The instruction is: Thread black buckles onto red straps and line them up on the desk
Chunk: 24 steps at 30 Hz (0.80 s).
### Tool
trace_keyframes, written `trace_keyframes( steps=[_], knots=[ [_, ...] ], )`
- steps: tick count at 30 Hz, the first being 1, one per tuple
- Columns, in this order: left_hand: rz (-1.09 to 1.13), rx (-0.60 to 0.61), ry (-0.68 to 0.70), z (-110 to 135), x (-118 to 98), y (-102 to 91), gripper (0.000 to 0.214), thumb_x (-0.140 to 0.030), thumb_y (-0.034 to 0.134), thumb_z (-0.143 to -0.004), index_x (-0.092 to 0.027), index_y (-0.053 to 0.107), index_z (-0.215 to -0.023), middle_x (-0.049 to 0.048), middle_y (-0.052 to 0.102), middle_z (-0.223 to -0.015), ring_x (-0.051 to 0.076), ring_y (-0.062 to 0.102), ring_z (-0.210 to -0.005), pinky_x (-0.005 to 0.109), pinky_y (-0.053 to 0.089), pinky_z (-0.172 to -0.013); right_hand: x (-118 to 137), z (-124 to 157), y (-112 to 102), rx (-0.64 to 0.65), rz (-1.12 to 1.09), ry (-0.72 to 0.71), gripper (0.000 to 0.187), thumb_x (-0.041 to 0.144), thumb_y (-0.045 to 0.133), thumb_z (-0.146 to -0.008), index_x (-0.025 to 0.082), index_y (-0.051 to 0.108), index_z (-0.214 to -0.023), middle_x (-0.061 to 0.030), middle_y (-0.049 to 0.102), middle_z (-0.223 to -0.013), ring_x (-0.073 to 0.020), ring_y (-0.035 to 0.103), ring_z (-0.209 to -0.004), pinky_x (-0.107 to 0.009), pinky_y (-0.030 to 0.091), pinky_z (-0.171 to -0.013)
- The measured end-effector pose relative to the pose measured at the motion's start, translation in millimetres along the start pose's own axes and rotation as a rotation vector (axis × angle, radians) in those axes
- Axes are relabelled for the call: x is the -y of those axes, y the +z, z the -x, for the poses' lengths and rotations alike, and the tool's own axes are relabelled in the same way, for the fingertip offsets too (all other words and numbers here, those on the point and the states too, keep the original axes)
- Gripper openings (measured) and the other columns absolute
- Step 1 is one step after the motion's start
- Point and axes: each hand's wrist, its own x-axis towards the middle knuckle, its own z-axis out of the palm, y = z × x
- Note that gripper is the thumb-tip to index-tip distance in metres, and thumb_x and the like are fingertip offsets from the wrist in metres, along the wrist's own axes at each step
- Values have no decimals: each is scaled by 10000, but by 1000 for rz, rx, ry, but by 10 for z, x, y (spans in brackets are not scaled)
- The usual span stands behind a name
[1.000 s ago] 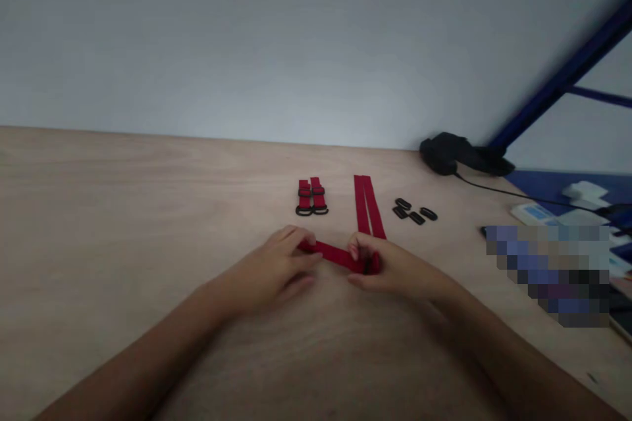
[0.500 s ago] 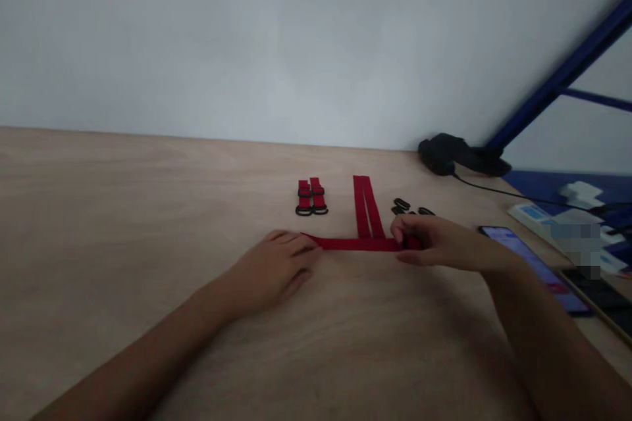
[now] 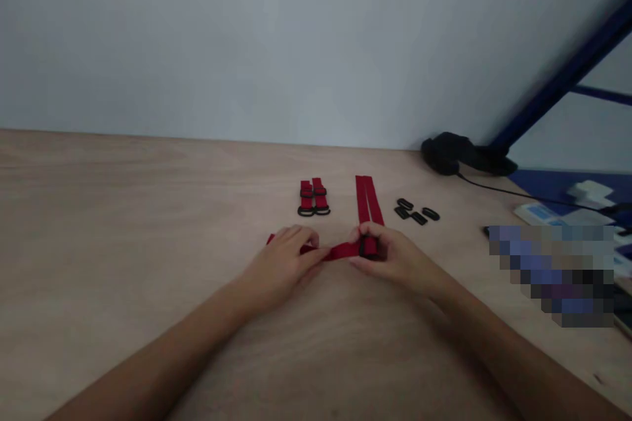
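A red webbing strap (image 3: 343,250) runs between my two hands, low over the wooden table. My left hand (image 3: 284,263) pinches it with thumb and fingers, and a short end pokes out beyond the knuckles. At its other end, my right hand (image 3: 395,256) grips the strap where a black slide buckle (image 3: 366,247) sits on the red webbing. Part of that buckle is covered by the fingers. Just behind the right hand lie two flat red straps (image 3: 369,197). Further left, two red straps with black buckles and hooks (image 3: 313,197) rest side by side.
Several loose black buckles (image 3: 417,214) lie right of the flat straps. A black object with a cable (image 3: 459,152) stands against the wall at the back right. White boxes (image 3: 538,214) and a blurred-out patch (image 3: 548,276) are along the right edge.
My right hand has moved left along the strap, bringing the black buckle into view. My left hand has gone from lying on the strap to pinching it, and the strap has lifted slightly.
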Motion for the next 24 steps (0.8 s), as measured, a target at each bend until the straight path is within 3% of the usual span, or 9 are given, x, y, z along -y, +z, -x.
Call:
trace_keyframes(
  steps=[5,9,13,15,19,24],
  knots=[
    [20,81,-14,-23,-2,-23,309,-298,427,-975,-215,720,-918,63,575,-907,202,509,-856,318,412,-751,71,57,27,-83,224,-103,172,204,604,-751,192,529,-905,2,539,-790,-114,478,-612,-228,399,-543],
    [73,106,20,-20,-19,-30,309,-257,417,-976,-187,712,-917,68,586,-889,193,527,-844,299,410,-730,100,105,-27,-217,418,-189,93,244,494,-854,197,529,-927,2,555,-705,-134,490,-572,-259,401,-559],
    [79,88,47,-11,-23,-17,273,-229,434,-960,-181,702,-947,74,588,-893,198,537,-848,316,420,-753,140,116,-144,-429,556,-193,200,250,351,-936,202,545,-919,-35,604,-743,-168,563,-647,-289,419,-628],
    [66,87,51,-9,-23,-16,267,-224,434,-956,-179,697,-973,79,588,-902,201,537,-852,318,427,-749,132,96,-236,-454,632,-155,225,282,357,-952,204,560,-899,-55,621,-787,-184,576,-693,-297,424,-649],
    [24,104,39,-11,-36,-36,267,-225,432,-951,-184,691,-999,94,593,-968,220,541,-908,348,444,-799,-61,20,-492,-383,814,-19,190,281,444,-917,177,602,-935,-99,629,-910,-225,606,-807,-331,454,-731],
    [54,97,68,8,-30,-59,267,-134,479,-887,-206,684,-1042,82,627,-1066,238,567,-1007,412,426,-917,-426,-10,-827,-324,1031,324,244,213,493,-871,133,668,-1021,-152,612,-1035,-251,637,-878,-353,469,-802]
  ],
)
